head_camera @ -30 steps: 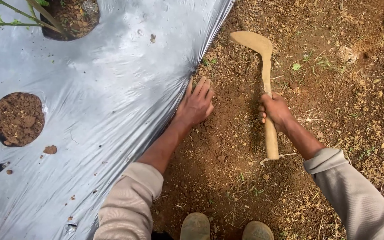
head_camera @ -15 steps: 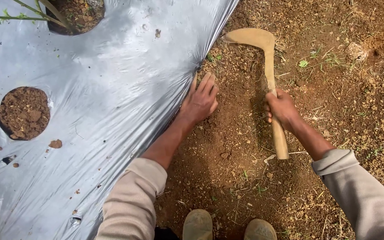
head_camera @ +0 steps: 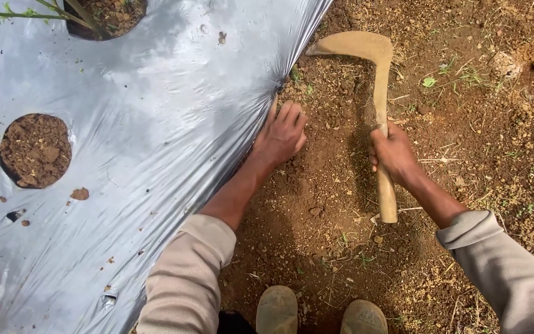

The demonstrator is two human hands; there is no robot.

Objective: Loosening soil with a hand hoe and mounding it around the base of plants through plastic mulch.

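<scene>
Since the earlier frame little has shifted: my left hand (head_camera: pixel 281 133) stays flat on the plastic sheet's (head_camera: pixel 156 124) edge, fingers spread, while my right hand (head_camera: pixel 392 153) grips the curved sickle (head_camera: pixel 375 74).

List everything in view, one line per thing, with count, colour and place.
plastic sheet: one, silver-grey, spread over the left half
holes: three seen, round, brown soil inside, along the sheet's left and top
plant: one, green stems, in the top hole
soil: brown, bare ground on the right
hoe: one, mud-coated, curved blade, on the soil
boots: two, tan, bottom centre
left hand: on the soil at the sheet's edge
right hand: gripping the hoe's handle
</scene>
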